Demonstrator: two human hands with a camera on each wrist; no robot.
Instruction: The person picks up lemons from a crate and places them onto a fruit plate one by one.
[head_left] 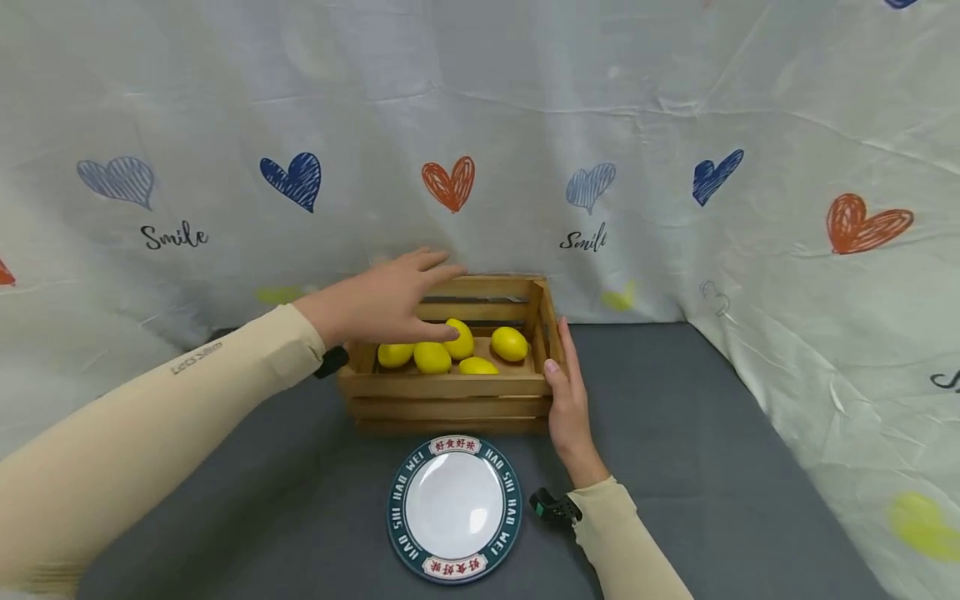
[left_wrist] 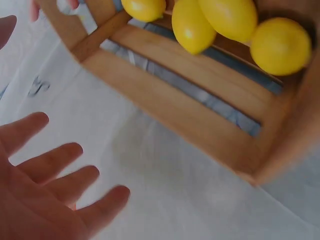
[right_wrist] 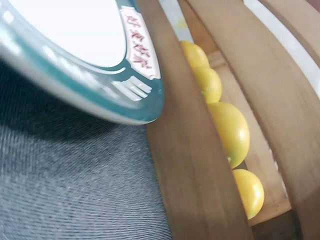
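Several yellow lemons (head_left: 509, 343) lie inside a slatted wooden crate (head_left: 450, 386) toward the back of the table. Over the crate's left part hovers my left hand (head_left: 390, 292), palm down with fingers spread and holding nothing. It partly hides the crate's left end and, with the thumb, some lemons. My right hand (head_left: 570, 404) grips the crate's right side, thumb over the rim and fingers along the outside. In the left wrist view the left hand's fingers (left_wrist: 65, 170) are apart from the crate's back wall (left_wrist: 165, 115).
A white plate (head_left: 454, 505) with a dark green lettered rim sits in front of the crate on a dark grey tabletop (head_left: 645, 467). Behind the table hangs a pale cloth (head_left: 510, 83) printed with hearts and writing, close to the crate's back.
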